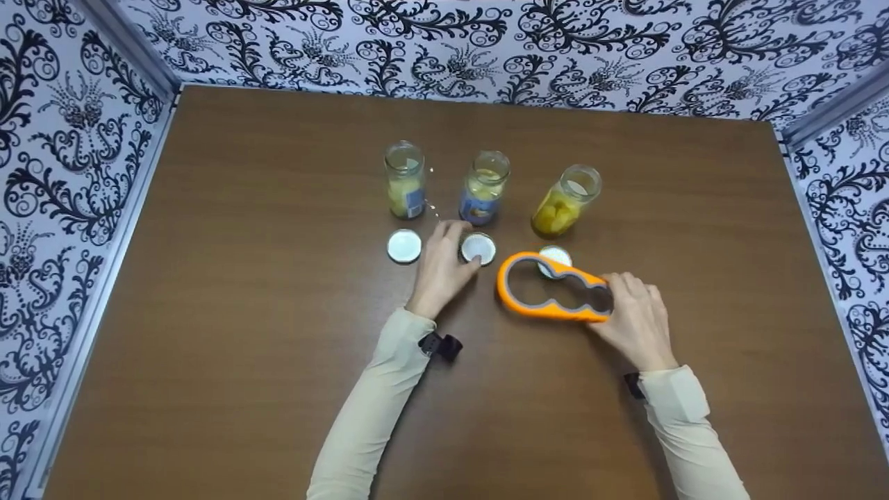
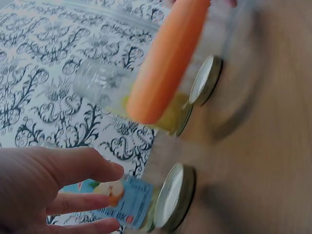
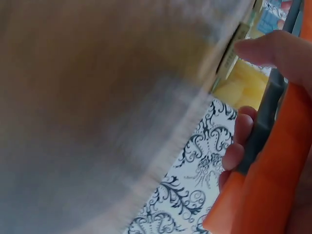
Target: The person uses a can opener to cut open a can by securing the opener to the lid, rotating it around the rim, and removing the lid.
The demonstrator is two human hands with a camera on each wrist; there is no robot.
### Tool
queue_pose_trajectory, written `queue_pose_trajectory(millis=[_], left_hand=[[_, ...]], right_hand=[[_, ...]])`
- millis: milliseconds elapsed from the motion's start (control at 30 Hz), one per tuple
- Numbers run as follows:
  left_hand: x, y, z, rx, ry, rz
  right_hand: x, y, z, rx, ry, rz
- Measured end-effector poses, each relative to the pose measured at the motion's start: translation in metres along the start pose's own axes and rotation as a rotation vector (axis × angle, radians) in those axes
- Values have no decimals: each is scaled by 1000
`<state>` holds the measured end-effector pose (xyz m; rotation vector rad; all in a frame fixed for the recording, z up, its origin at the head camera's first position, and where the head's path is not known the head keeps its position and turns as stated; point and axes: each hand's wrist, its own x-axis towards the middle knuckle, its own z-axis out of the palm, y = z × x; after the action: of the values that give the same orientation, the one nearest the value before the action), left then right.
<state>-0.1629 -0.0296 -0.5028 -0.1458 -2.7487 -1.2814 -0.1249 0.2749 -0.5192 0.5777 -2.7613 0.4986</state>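
Note:
My right hand [image 1: 637,323] grips the narrow end of an orange jar opener [image 1: 509,295] with a grey scalloped inner edge, held level above the table. In the right wrist view the fingers wrap round the opener [image 3: 275,170]. My left hand [image 1: 439,269] hovers beside the middle lid [image 1: 478,248]; the left wrist view shows its fingers [image 2: 80,202] spread, with nothing between them. Another lid [image 1: 404,246] lies left of that hand, and a third lid [image 1: 557,255] is partly covered by the opener. Behind the lids stand a left jar [image 1: 405,184], a middle jar [image 1: 484,189] and a right jar [image 1: 558,208], all uncapped with yellowish contents.
Small wet-looking spots lie between the left and middle jars. The brown table [image 1: 264,333] is bordered at the back and sides by white panels [image 1: 458,55] with black scrollwork.

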Motion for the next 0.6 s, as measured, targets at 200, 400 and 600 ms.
queue_pose_trajectory(millis=[200, 400, 600], left_hand=[[-1, -6, -12, 7, 17, -5], [-5, -11, -21, 34, 39, -1], [-8, -15, -27, 45, 33, -7]], right_hand=[[-1, -12, 5, -5, -74, -38], [6, -25, 8, -30, -124, -91], [16, -40, 10, -22, -206, -149]])
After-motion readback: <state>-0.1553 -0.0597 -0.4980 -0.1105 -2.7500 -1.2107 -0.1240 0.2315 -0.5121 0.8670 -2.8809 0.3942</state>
